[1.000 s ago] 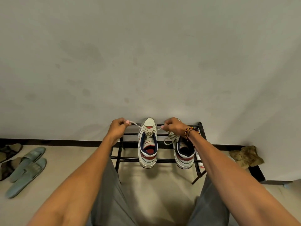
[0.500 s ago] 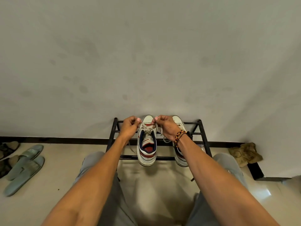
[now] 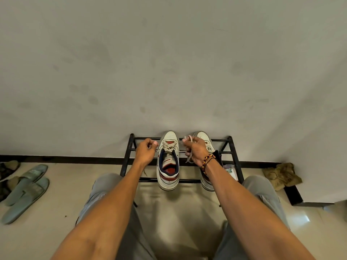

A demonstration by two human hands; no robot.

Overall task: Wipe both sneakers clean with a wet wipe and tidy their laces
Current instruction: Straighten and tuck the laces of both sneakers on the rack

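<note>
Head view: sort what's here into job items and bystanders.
Job: left sneaker, its lace, right sneaker, left hand, right hand.

Lying about: shoe rack, green slippers, dark sandals, crumpled cloth.

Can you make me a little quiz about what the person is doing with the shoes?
1. True or false: both hands are holding the lace of the same sneaker.
2. Where do the two sneakers sit? A) on the floor B) on the black rack C) in a box
3. Fill in: the beaded bracelet is on the ____ wrist.

Key:
1. True: the left hand and the right hand each pinch an end of the lace on the left sneaker.
2. B: both it and the right sneaker rest on the black rack.
3. Right: see the bracelet.
</note>
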